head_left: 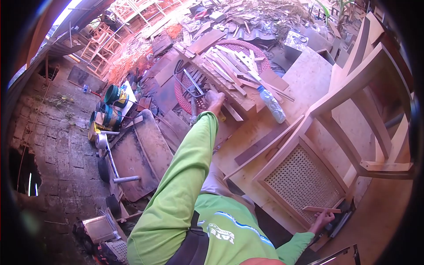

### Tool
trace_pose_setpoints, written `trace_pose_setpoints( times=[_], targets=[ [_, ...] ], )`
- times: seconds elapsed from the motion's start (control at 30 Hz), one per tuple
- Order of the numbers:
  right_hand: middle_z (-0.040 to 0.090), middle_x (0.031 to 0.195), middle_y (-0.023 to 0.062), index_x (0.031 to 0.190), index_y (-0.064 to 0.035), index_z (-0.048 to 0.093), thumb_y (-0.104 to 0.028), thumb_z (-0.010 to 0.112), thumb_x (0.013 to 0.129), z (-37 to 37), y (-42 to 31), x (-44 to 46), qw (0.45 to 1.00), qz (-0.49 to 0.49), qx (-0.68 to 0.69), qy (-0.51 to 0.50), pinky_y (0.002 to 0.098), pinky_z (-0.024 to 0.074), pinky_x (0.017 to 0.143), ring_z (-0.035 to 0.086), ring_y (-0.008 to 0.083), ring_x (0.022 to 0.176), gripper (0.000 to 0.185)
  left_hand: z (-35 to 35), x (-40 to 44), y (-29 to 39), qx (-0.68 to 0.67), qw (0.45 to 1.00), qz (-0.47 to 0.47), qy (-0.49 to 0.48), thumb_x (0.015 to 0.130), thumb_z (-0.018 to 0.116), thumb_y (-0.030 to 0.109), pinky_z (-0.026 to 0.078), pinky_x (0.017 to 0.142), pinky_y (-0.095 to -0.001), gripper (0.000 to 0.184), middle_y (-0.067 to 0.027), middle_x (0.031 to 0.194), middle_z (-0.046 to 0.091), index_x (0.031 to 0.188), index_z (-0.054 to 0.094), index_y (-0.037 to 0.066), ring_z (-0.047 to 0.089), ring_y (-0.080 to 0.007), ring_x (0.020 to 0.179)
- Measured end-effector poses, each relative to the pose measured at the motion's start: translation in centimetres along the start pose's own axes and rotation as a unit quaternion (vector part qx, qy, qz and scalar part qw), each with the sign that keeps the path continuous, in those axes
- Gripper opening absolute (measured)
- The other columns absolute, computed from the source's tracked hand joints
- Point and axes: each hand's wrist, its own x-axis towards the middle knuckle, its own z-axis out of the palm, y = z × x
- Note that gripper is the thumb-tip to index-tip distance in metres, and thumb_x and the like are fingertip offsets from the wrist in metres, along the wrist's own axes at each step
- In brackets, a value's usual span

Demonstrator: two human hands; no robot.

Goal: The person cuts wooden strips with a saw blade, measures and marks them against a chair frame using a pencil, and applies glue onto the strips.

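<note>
My left hand [215, 101] reaches out over the cluttered workbench, its fingers curled at the near end of a hacksaw [194, 84]. The saw's handle is hidden by the hand, while its bowed frame and pale blade point away from me. A hammer-like tool [193, 107] lies just beside that wrist. Down at the right, my right hand [323, 219] pinches a short, thin strip of wood [321, 209] above the corner of a wooden chair's woven cane seat [304, 179]. The chair [353, 106] lies tilted, its curved back rising to the right.
A water bottle [271, 104] lies by a pile of wooden slats [227, 66] on the bench. Paint buckets [115, 96] and a wheeled metal-tube frame [115, 165] stand to the left. Scrap wood covers the ground beyond. A long thin wood strip [265, 148] leans against the chair.
</note>
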Motion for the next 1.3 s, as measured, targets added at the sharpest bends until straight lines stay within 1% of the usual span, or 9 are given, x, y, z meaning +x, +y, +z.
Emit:
trace_pose_setpoints(
  times=[0.43, 0.67, 0.8, 1.03, 1.13, 1.17, 1.2, 1.27, 1.3],
  targets=[
    [0.065, 0.098, 0.0114, 0.132, -0.0031, 0.044, -0.022, 0.07, 0.112, -0.1, 2.2, 1.2, 1.0, -0.021, 0.004, 0.001, 0.0264, 0.0532, 0.05, 0.064, 0.0144, 0.066, 0.038, -0.3, 0.2, -0.8, 0.029, 0.996, 0.024, -0.084, 0.097, 0.078, 0.02, 0.063, 0.092, -0.0478, 0.027, -0.0233, 0.115, 0.08, 0.11, 0.078, -0.003, 0.079, -0.0363, 0.105],
    [0.066, 0.099, 0.0131, 0.133, -0.0016, 0.045, -0.02, 0.069, 0.112, -0.1, -0.1, -0.2, 1.0, -0.004, -0.005, -0.004, 0.0262, 0.0549, 0.05, 0.065, 0.0145, 0.064, 0.038, 0.9, 2.0, 0.5, 0.095, 0.995, 0.031, -0.011, 0.097, 0.077, 0.02, 0.064, 0.095, -0.0495, 0.028, -0.0252, 0.118, 0.08, 0.112, 0.078, -0.003, 0.08, -0.0386, 0.108],
    [0.067, 0.098, 0.0138, 0.135, -0.0019, 0.044, -0.019, 0.069, 0.112, 0.0, 1.4, 1.1, 1.0, -0.007, -0.007, 0.008, 0.0269, 0.0564, 0.049, 0.066, 0.0154, 0.063, 0.038, -0.2, 2.1, -0.1, 0.039, 0.996, 0.038, -0.065, 0.094, 0.07, 0.02, 0.06, 0.104, -0.0516, 0.039, -0.0309, 0.129, 0.076, 0.124, 0.076, -0.005, 0.074, -0.0462, 0.122],
    [0.068, 0.096, 0.0133, 0.133, -0.0039, 0.043, -0.017, 0.069, 0.112, 0.4, 0.6, 0.7, 1.0, 0.008, -0.018, 0.021, 0.0266, 0.0522, 0.048, 0.064, 0.015, 0.061, 0.036, -4.0, -0.4, 1.3, -0.071, 0.986, 0.022, -0.15, 0.09, 0.071, 0.02, 0.061, 0.1, -0.052, 0.039, -0.0306, 0.122, 0.078, 0.12, 0.077, -0.004, 0.077, -0.0459, 0.115],
    [0.068, 0.1, 0.0144, 0.137, -0.0021, 0.044, -0.023, 0.07, 0.111, -0.3, 1.6, 1.1, 1.0, -0.017, -0.003, -0.007, 0.0272, 0.0567, 0.05, 0.067, 0.0158, 0.063, 0.042, -6.6, -1.1, 2.1, -0.07, 0.99, 0.004, -0.119, 0.088, 0.071, 0.019, 0.061, 0.098, -0.0521, 0.039, -0.0305, 0.119, 0.079, 0.119, 0.078, -0.003, 0.078, -0.0458, 0.113],
    [0.068, 0.1, 0.0144, 0.137, -0.0021, 0.044, -0.023, 0.07, 0.111, -0.5, 1.8, 1.3, 1.0, -0.015, -0.006, -0.01, 0.0272, 0.0567, 0.05, 0.067, 0.0158, 0.063, 0.042, -6.5, -0.2, 1.4, 0.002, 0.999, 0.024, -0.047, 0.083, 0.072, 0.02, 0.061, 0.089, -0.052, 0.035, -0.0299, 0.104, 0.08, 0.107, 0.081, -0.003, 0.08, -0.0448, 0.1],
    [0.068, 0.1, 0.0144, 0.136, -0.0034, 0.043, -0.02, 0.069, 0.112, -0.4, 1.9, 1.6, 1.0, -0.013, -0.009, -0.002, 0.0268, 0.0553, 0.05, 0.066, 0.016, 0.063, 0.039, -7.2, 0.6, 0.0, 0.004, 0.998, 0.031, -0.046, 0.082, 0.072, 0.019, 0.062, 0.084, -0.0491, 0.026, -0.0265, 0.092, 0.081, 0.095, 0.082, -0.001, 0.081, -0.0401, 0.094],
    [0.069, 0.106, 0.0152, 0.137, -0.0045, 0.044, -0.018, 0.069, 0.111, 0.7, 2.4, 1.9, 1.0, -0.014, -0.019, 0.014, 0.0278, 0.0561, 0.054, 0.067, 0.018, 0.067, 0.038, -8.8, -0.2, -2.5, 0.032, 0.997, 0.03, -0.067, 0.083, 0.076, 0.023, 0.062, 0.076, -0.0455, 0.025, -0.0229, 0.082, 0.079, 0.085, 0.081, -0.002, 0.082, -0.0323, 0.083],
    [0.069, 0.111, 0.016, 0.139, -0.0042, 0.044, -0.018, 0.07, 0.11, 0.4, 3.3, 2.2, 0.999, -0.019, -0.03, 0.029, 0.0292, 0.0582, 0.057, 0.069, 0.0198, 0.072, 0.041, -9.2, -0.5, -4.1, -0.003, 0.994, 0.04, -0.102, 0.086, 0.074, 0.028, 0.062, 0.079, -0.0473, 0.031, -0.024, 0.087, 0.08, 0.091, 0.081, -0.001, 0.082, -0.0332, 0.088]
  ],
)
